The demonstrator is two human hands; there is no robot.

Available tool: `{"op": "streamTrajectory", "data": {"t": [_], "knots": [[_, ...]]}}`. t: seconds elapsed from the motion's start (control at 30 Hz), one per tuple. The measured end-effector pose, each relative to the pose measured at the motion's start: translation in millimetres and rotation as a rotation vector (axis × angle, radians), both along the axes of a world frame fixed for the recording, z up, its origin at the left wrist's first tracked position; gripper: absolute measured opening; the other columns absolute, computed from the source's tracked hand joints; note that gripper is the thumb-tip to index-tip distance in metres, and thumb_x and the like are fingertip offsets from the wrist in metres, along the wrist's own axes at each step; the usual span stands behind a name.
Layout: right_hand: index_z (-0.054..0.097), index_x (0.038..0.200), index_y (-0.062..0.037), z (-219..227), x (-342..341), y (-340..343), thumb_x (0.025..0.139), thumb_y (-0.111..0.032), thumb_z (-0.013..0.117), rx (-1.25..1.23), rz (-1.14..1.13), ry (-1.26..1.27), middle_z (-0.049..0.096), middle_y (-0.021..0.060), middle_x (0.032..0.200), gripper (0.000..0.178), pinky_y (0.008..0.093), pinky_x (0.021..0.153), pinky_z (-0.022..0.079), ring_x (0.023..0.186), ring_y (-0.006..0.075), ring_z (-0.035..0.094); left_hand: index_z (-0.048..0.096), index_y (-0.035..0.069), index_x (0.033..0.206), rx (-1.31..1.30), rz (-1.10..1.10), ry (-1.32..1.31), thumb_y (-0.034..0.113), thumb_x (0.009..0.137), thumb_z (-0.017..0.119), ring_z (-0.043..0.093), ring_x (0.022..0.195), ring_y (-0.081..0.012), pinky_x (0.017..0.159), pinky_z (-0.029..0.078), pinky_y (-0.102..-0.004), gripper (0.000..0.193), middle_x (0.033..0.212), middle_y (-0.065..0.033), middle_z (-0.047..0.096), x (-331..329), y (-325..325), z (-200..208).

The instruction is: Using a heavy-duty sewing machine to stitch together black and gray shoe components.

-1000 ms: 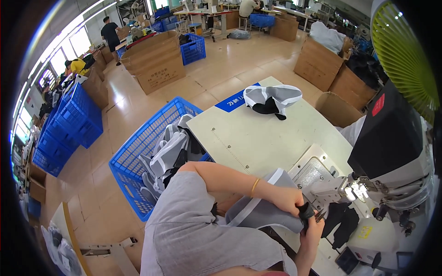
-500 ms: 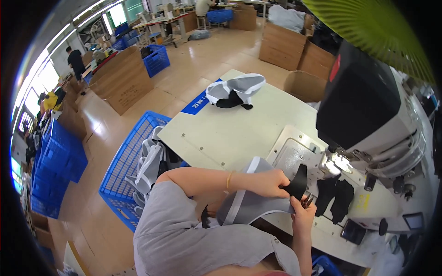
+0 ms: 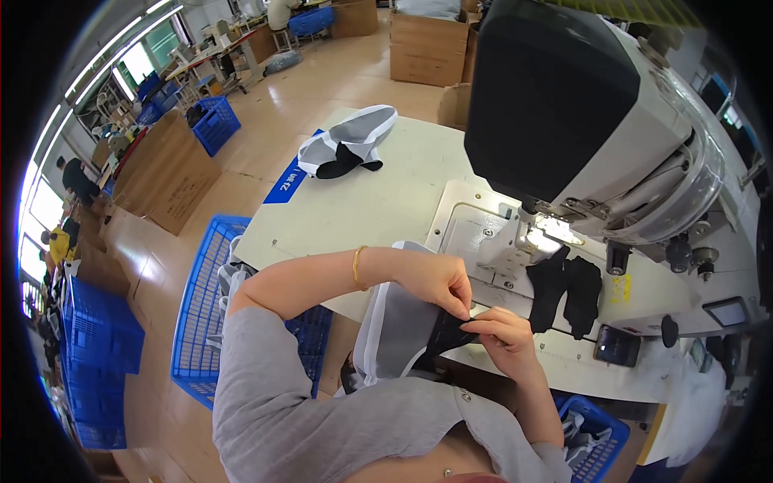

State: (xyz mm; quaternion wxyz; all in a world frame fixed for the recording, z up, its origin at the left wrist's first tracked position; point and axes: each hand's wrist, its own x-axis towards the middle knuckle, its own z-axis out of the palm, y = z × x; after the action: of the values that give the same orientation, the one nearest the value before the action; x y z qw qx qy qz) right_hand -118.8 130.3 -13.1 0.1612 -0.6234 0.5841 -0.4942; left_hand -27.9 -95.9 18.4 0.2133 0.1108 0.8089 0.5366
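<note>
Low in front of my body I hold a grey fabric piece with white bands point(image 3: 400, 326), shaped like a shoe upper. Its black part point(image 3: 451, 334) is between my two hands. My left hand point(image 3: 435, 282) comes over from the left and pinches the black edge. Close beside it, my right hand point(image 3: 503, 330) also pinches that edge, fingertips almost touching the left ones. Just beyond is the sewing machine point(image 3: 555, 105), its lamp lit over the needle area. Two black fabric pieces point(image 3: 549, 291) lie on the machine bed to the right of my hands.
A similar grey-white-black piece point(image 3: 350, 149) rests on the white table point(image 3: 378, 201) at the far left. Blue baskets of pieces stand left of the table point(image 3: 197, 322) and under its right side point(image 3: 604, 451). A dark phone-like device point(image 3: 617, 344) lies right. Cardboard boxes point(image 3: 427, 48) stand behind.
My view has swung to the right. The dark, pointed tool seen at my right hand is no longer visible. Both hands have come together on the black edge, which is now lower and flatter.
</note>
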Motion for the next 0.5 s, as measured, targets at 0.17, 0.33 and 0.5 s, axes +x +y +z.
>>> {"op": "streamTrajectory", "data": {"t": [0.17, 0.33, 0.5], "knots": [[0.071, 0.095, -0.0035, 2, 3, 4, 0.07, 0.012, 0.065, 0.017, -0.019, 0.004, 0.067, 0.0082, 0.086, 0.03, 0.0322, 0.066, 0.05, 0.076, 0.0241, 0.063, 0.072, 0.001, 0.094, -0.073, -0.059, 0.127, 0.017, 0.09, 0.065, 0.06, 0.064, -0.0123, 0.059, 0.046, -0.028, 0.018, 0.074, -0.0067, 0.069, 0, 10, 3], [0.069, 0.098, -0.0022, -4, 3, 10, 0.078, 0.006, 0.064, 0.053, -0.004, -0.108, 0.068, 0.009, 0.087, 0.022, 0.0284, 0.066, 0.049, 0.076, 0.0178, 0.064, 0.072, 0.0, 0.087, -0.125, -0.014, 0.09, 0.013, 0.081, 0.067, 0.062, 0.062, -0.0174, 0.058, 0.047, -0.0317, 0.015, 0.073, -0.0104, 0.07, 3, 21, 12], [0.066, 0.099, 0.0003, -3, 5, 5, 0.096, -0.017, 0.057, 0.209, -0.193, -0.532, 0.065, 0.0097, 0.078, 0.02, 0.0266, 0.063, 0.046, 0.069, 0.0082, 0.056, 0.068, 0.0, 0.088, -0.197, 0.001, 0.163, 0.011, 0.084, 0.068, 0.061, 0.064, -0.0168, 0.061, 0.047, -0.0314, 0.012, 0.072, -0.0098, 0.066, 3, 20, 18]]}}
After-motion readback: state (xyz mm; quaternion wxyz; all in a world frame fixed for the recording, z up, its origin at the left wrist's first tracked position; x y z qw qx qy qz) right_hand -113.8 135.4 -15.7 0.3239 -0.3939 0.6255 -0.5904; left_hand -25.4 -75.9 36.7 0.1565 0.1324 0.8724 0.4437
